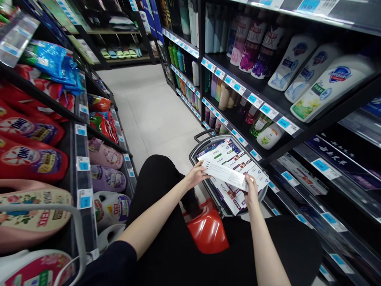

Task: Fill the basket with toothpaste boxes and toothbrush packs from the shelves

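Note:
A long, slim white toothpaste box (226, 173) is stretched between my two hands, small print on the side facing me. My left hand (196, 174) pinches its left end, thumb on top. At its right end, my right hand (251, 188) grips the box with the fingers wrapped round it. Directly beneath is a dark shopping basket (195, 153) with a grey rim, filled with several similar printed boxes (235, 157) lying side by side. The held box covers part of them. The basket's black handle (204, 135) rests at the far side.
A red plastic stool (208, 228) is between my legs. Shelves of bottles (324, 79) rise on the right, with low racks (309, 174) beside the basket. Detergent bottles (32, 159) line the left shelf. Pale floor (151, 107) runs along the aisle toward slippers (122, 53).

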{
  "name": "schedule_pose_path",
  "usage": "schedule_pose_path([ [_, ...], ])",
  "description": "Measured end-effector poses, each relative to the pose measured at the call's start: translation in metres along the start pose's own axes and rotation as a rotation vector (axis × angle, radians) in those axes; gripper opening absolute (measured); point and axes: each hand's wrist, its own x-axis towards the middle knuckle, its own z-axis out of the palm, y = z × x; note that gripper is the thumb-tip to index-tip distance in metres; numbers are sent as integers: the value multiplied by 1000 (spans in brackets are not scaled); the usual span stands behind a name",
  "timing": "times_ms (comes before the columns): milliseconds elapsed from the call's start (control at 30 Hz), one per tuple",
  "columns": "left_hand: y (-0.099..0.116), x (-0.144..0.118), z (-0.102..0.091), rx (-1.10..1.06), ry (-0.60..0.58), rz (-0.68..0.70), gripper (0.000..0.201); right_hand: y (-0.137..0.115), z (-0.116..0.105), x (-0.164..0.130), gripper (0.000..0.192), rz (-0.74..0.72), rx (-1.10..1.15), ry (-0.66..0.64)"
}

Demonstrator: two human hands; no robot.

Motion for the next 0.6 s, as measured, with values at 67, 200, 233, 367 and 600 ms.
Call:
schedule_pose_path([
  [67,0,0,0,-3,-3,-2,39,1,-1,1,41,-22,-2,-5],
  [200,0,0,-1,1,-20,0,41,2,-3,2,42,-66,-14,-39],
  [233,0,0,-1,3,-24,2,43,1,-3,2,41,-67,-17,-38],
  [367,2,-1,-1,-50,-84,-60,44,-3,-1,0,38,-84,2,-7],
  [600,6,-8,-4,-63,-335,-455,60,-13,-4,-4,35,-139,123,-141],
])
